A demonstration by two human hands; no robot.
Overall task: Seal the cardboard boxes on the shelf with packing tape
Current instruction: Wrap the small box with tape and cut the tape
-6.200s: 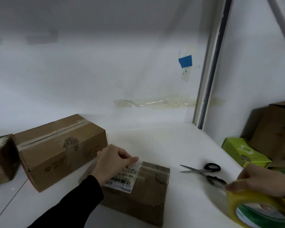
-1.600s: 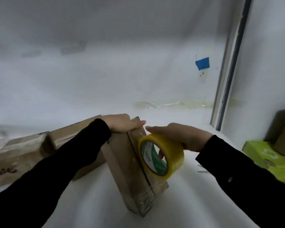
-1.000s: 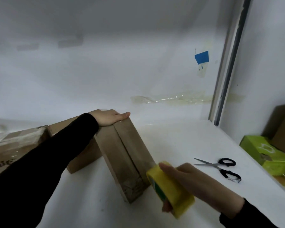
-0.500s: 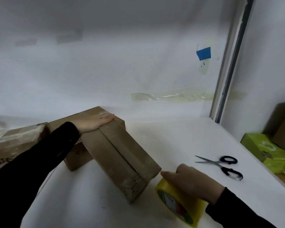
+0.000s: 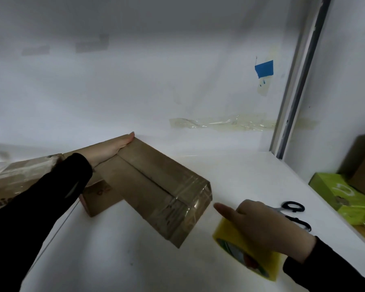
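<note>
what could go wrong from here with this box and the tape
1. Tape shows only over the near end of the cardboard box; the centre seam beyond looks bare, so the flaps might lift.
2. The scissors lie just behind the right hand, which grips the tape roll; their blades are hidden, so a blind reach could nick a finger.
3. Only the left hand, flat on the far end, steadies the box; pulling the roll might slide it.
</note>
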